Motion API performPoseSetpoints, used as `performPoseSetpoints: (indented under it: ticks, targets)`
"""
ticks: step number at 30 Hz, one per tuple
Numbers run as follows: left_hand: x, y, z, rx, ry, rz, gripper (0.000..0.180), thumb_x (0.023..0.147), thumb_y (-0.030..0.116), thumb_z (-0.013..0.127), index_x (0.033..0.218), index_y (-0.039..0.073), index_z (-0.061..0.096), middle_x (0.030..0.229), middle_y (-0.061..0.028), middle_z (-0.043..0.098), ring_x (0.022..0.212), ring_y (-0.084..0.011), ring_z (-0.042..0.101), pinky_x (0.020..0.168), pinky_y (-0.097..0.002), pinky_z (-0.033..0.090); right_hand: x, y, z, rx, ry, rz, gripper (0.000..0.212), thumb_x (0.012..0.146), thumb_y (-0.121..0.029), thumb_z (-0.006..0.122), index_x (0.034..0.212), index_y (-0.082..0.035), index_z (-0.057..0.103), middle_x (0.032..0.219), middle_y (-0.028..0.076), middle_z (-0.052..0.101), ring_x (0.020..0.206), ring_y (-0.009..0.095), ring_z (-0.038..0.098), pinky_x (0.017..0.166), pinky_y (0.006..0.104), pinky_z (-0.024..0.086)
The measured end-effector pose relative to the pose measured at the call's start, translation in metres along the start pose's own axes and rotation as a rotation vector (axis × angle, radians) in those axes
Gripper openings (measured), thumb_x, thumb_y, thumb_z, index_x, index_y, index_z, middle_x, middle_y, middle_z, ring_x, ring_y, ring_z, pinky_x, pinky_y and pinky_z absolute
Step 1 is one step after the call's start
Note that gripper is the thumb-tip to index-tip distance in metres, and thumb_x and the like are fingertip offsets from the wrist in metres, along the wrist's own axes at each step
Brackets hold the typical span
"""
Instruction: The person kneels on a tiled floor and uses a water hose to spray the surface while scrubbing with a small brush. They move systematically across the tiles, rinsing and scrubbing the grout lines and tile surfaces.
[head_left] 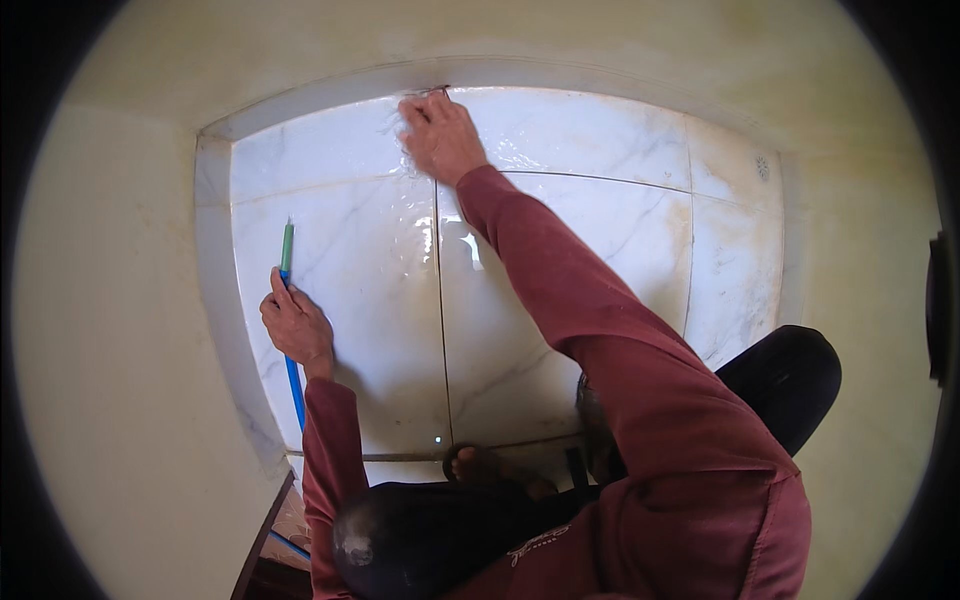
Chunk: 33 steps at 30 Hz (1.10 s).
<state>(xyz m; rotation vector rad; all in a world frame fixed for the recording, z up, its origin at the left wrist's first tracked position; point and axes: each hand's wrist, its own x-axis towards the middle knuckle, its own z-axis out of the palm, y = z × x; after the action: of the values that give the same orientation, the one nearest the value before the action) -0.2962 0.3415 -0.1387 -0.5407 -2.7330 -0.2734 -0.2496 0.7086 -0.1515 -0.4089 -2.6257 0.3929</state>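
Well, the blue hose (294, 385) is at nine o'clock, its green tip (287, 248) pointing to twelve over the wet white floor (350, 250). The left hand (300, 325) has its fingers around the hose. At twelve o'clock, the right hand (442, 137) is blurry, with bent fingers; I cannot tell if they grip something. A round drain (762, 168) sits at two.
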Motion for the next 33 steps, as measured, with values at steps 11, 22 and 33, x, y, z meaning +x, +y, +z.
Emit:
performPoseSetpoints:
  ticks: [11, 22, 33]
  targets:
    - [-0.006, 0.012, 0.016, -0.007, -0.013, 0.012, 0.048, 0.103, 0.014, 0.064, 0.150, 0.022, 0.059, 0.107, -0.0120, 0.060, 0.096, -0.0317, 0.063, 0.082, -0.0462, 0.053, -0.181, 0.376, -0.212, -0.025, 0.542, 0.984, 0.043, 0.098, -0.004, 0.064, 0.141, -0.006, 0.065, 0.099, 0.017, 0.072, 0.090, 0.033, 0.072, 0.084, 0.0429, 0.060]
    - [-0.002, -0.025, 0.014, -0.040, 0.076, 0.090, 0.047, 0.103, 0.011, 0.065, 0.149, 0.020, 0.062, 0.106, -0.0122, 0.060, 0.095, -0.0308, 0.062, 0.080, -0.0443, 0.051, 0.040, 0.068, -0.046, 1.168, 1.291, 1.013, 0.057, 0.107, -0.053, 0.045, 0.131, -0.001, 0.054, 0.121, 0.011, 0.063, 0.111, 0.023, 0.058, 0.098, 0.0392, 0.048]
    - [-0.005, -0.008, 0.012, -0.001, 0.003, 0.068, 0.046, 0.103, 0.011, 0.065, 0.148, 0.018, 0.061, 0.106, -0.0115, 0.060, 0.094, -0.0307, 0.062, 0.080, -0.0443, 0.051, 0.062, 0.017, -0.045, 1.428, 1.214, 1.092, 0.061, 0.110, -0.057, 0.045, 0.139, -0.004, 0.052, 0.136, 0.012, 0.058, 0.124, 0.023, 0.053, 0.110, 0.0397, 0.040]
